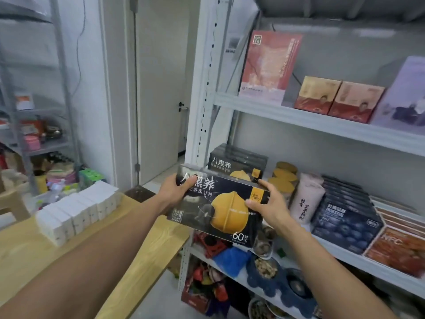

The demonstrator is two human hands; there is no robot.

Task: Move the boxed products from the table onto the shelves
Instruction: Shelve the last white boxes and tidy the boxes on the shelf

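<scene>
Head view: we hold one black boxed product (219,203) in the air between both hands, its printed face turned up toward us. Our left hand (173,189) grips the upper left corner, thumb across the lettering. Our right hand (269,203) pinches the right edge, thumb on the face and fingers behind. We judge that the grip at opposite ends is there to keep the broad, flat carton level and square as it goes in.

Just beyond our hands, a stack of matching black boxes (236,161) stands on the shelf unit (299,116). We take that stack as the destination, since like goes with like. Beyond the right hand stand yellow-lidded jars (284,177), and further right lie dark blue cartons (345,217). That neighbour leaves only the stack itself as room.

Below and to the left of the left hand is the wooden table (27,256). A row of small white boxes (76,210) waits there, so we reckon much of the task remains.

The carton is off the table and not yet on the shelf. Next it needs lifting a little above the stack and sliding in.
</scene>
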